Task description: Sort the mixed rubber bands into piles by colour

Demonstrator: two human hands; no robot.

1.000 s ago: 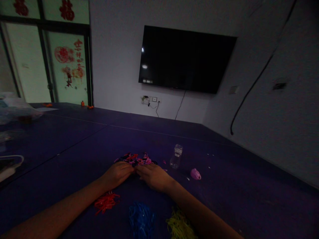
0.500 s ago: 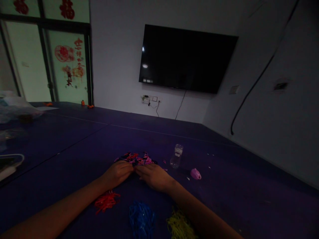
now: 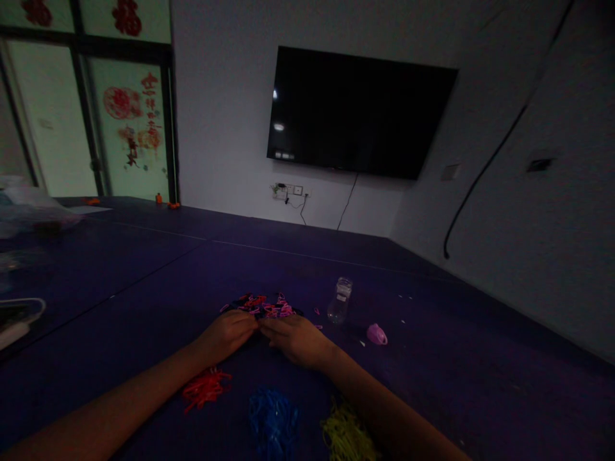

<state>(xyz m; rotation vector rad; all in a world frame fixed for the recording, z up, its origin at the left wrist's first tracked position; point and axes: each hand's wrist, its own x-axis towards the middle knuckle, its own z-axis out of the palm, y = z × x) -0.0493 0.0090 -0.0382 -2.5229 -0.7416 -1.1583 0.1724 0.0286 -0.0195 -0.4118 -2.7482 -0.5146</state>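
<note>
My left hand (image 3: 233,331) and my right hand (image 3: 294,338) meet at the near edge of a mixed pile of small pink, red and dark loops (image 3: 269,308). Both hands have their fingers pressed together, fingertips almost touching. Whatever is between the fingers is hidden and too dark to make out. Closer to me lie a bunch of red rubber bands (image 3: 207,388) by my left forearm, a bunch of blue ones (image 3: 272,422) in the middle, and a yellow bunch (image 3: 348,434) beside my right forearm.
Right of the pile stand a clear plastic bottle (image 3: 340,301) and a pink cap-like piece with a loop (image 3: 377,334). White scraps (image 3: 362,344) dot the purple surface (image 3: 158,288). Plastic bags (image 3: 33,208) and a white-edged object (image 3: 16,330) sit at the left. A television (image 3: 360,112) hangs ahead.
</note>
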